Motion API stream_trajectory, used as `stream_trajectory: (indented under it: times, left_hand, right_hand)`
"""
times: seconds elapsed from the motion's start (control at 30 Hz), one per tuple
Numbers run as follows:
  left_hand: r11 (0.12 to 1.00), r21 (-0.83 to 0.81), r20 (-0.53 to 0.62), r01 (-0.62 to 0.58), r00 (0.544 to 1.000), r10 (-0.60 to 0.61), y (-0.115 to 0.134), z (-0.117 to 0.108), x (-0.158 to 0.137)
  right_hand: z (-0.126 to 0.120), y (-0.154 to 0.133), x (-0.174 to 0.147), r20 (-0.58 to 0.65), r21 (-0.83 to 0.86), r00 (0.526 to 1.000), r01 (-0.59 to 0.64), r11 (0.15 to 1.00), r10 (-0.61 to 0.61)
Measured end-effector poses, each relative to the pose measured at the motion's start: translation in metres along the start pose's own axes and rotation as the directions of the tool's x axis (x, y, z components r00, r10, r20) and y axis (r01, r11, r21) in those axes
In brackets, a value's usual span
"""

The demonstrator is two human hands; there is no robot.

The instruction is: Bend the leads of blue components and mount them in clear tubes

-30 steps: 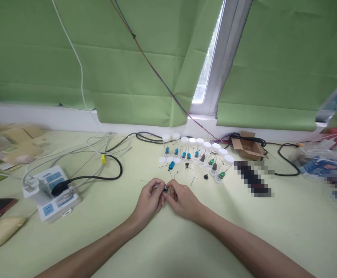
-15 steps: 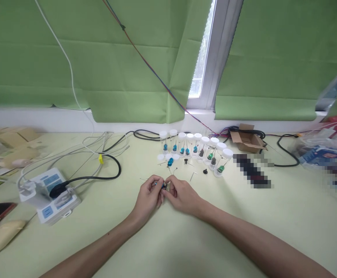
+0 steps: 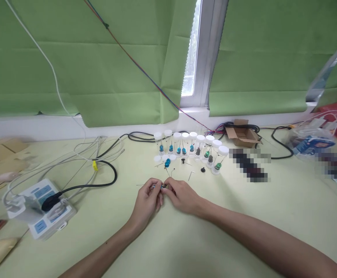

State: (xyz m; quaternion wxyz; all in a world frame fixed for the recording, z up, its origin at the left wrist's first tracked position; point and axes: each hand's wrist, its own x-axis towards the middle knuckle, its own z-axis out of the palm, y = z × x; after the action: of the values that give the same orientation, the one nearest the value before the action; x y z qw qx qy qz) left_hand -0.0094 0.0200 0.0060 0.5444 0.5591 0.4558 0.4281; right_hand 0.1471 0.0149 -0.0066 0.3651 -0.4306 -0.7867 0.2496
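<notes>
My left hand [image 3: 146, 199] and my right hand [image 3: 183, 196] meet over the table, fingertips closed around a small blue-and-black part [image 3: 163, 187]. Fingers cover most of it, so its exact kind cannot be made out. A thin metal rod [image 3: 139, 185] sticks out to the left of my left fingers. Just beyond the hands lie a loose metallic blue piece [image 3: 167, 163], a black piece with a thin rod [image 3: 183, 161], a round black piece [image 3: 203, 170] and an L-shaped hex key [image 3: 191, 175].
Behind them stands a row of clear vials [image 3: 185, 144] with white caps, holding blue, dark and green pieces. A power strip [image 3: 41, 224] with cables lies left. An open cardboard box [image 3: 243, 137] and a plastic bag [image 3: 313, 143] sit at the back right.
The view has shifted a little, so the table things appear farther left. Both hands stay together on the small part, which shows less between the fingers now.
</notes>
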Motion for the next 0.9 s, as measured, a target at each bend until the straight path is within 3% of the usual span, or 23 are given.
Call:
stream_trajectory:
  times: [0.9]
  left_hand:
    - [0.998, -0.042, 0.006, 0.048, 0.999, -0.048, 0.0011, 0.0005, -0.0009]
  right_hand:
    - [0.0009, -0.0015, -0.0009, -0.008, -0.055, 1.0, -0.022, 0.998, 0.022]
